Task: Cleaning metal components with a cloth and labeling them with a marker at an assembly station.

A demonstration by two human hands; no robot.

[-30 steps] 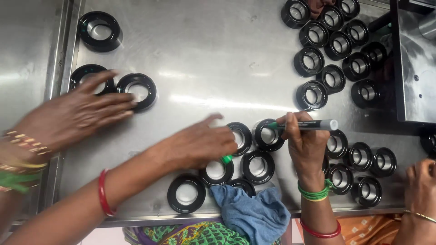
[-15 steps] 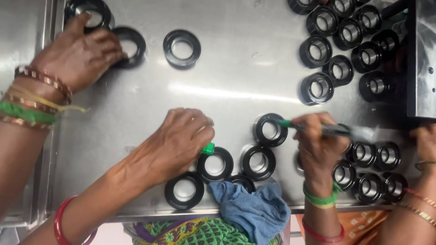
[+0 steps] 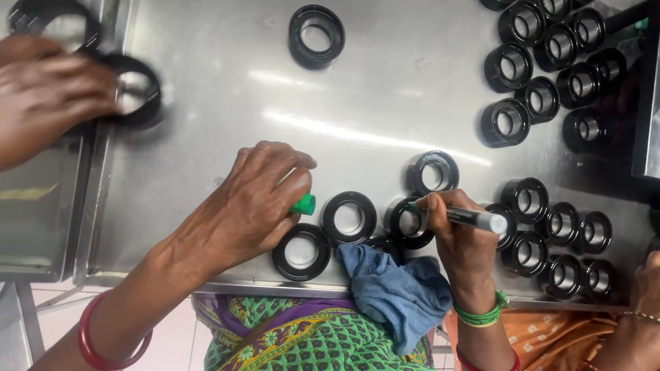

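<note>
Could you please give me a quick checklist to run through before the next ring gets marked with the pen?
1. Pen gripped in the right hand: ok.
2. Pen tip on the black ring beside that hand: ok, it looks to touch the rim.
3. Green cap kept in the left hand: ok.
4. Next rings within reach: ok, one ring lies just beside the cap.
5. Blue cloth clear of the rings: not ok, it overlaps one at the table edge.
6. Ink mark made: cannot tell.

We see only the green cap's [image 3: 303, 204] tip; our left hand [image 3: 251, 203] hides the rest.
</note>
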